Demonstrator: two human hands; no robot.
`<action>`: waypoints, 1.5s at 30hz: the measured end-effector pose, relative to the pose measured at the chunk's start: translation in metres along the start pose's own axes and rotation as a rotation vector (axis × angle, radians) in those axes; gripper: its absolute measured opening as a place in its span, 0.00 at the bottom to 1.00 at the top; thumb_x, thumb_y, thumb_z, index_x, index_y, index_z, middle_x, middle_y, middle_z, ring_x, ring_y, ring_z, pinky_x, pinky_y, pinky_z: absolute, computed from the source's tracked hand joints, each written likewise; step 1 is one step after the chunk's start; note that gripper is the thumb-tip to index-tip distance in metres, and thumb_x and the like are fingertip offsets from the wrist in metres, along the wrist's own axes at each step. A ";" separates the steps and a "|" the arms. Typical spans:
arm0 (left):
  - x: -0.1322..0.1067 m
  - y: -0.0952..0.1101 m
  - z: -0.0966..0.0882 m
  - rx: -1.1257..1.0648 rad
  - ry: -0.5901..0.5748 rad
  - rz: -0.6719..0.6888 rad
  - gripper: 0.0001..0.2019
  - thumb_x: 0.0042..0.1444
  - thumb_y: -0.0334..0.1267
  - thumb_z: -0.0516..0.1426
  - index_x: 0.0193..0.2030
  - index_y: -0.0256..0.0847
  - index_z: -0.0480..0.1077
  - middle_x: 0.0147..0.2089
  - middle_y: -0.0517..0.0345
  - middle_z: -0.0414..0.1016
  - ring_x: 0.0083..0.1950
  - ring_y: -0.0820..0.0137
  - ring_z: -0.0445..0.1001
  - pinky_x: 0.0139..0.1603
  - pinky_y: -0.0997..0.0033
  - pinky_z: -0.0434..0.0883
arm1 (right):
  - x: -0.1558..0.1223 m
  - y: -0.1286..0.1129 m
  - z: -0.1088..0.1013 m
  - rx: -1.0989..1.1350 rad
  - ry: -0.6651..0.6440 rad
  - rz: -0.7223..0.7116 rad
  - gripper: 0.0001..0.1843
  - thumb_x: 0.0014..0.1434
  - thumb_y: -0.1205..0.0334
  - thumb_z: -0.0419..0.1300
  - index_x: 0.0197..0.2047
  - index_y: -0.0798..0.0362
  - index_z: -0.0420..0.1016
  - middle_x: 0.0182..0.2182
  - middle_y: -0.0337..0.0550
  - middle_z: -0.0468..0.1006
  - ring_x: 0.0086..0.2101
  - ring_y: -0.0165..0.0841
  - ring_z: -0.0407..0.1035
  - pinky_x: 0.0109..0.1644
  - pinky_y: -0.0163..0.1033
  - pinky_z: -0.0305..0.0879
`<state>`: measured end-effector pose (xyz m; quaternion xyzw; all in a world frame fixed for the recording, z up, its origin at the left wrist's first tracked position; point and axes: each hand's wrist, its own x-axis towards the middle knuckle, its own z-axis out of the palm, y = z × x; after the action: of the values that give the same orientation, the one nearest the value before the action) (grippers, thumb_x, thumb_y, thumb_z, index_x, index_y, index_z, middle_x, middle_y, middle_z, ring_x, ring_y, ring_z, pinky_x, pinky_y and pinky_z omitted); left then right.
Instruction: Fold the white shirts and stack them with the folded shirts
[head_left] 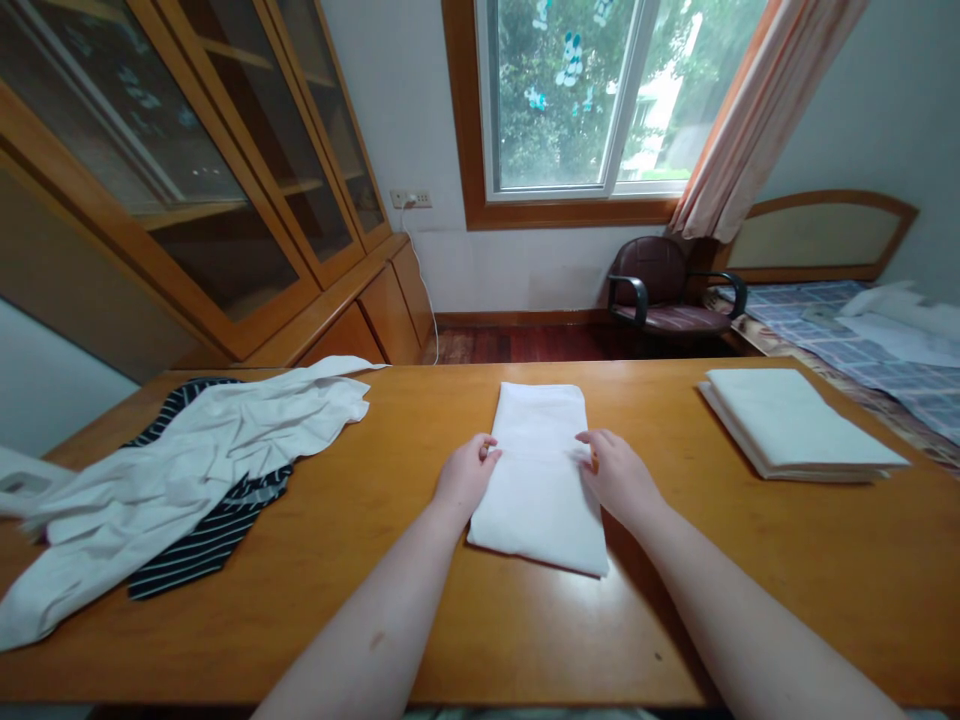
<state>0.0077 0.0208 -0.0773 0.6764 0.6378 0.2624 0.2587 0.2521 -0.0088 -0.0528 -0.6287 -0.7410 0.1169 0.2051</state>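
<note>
A white cloth (540, 505), folded into a long rectangle, lies flat on the wooden table in front of me. At its left edge is my left hand (465, 478), thumb and fingers curled in and closed on the border. My right hand (619, 475) pinches the opposite edge at about the same height, with its fingers bent over the cloth. The undersides of both hands and some fingertips are hidden. A faint crease runs across the cloth between them.
On the table's left side, a crumpled white cloth (225, 440) lies over a black-and-white striped fabric (202, 545). A stack of folded white cloth (799, 420) rests at the right. Beyond the table (420, 620) stand a brown armchair (664, 285), a bed (885, 330) and a glass-door cabinet (262, 200).
</note>
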 end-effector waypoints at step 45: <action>-0.007 -0.004 -0.014 0.140 0.048 0.090 0.15 0.59 0.44 0.50 0.40 0.38 0.73 0.43 0.48 0.76 0.48 0.62 0.71 0.51 0.61 0.66 | 0.003 0.002 0.016 0.043 -0.124 -0.093 0.23 0.62 0.53 0.51 0.54 0.59 0.71 0.53 0.54 0.71 0.53 0.39 0.63 0.58 0.42 0.57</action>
<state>-0.0049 0.0137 -0.0705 0.7144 0.6295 0.2444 0.1833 0.2463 -0.0040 -0.0674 -0.5807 -0.7778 0.1619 0.1775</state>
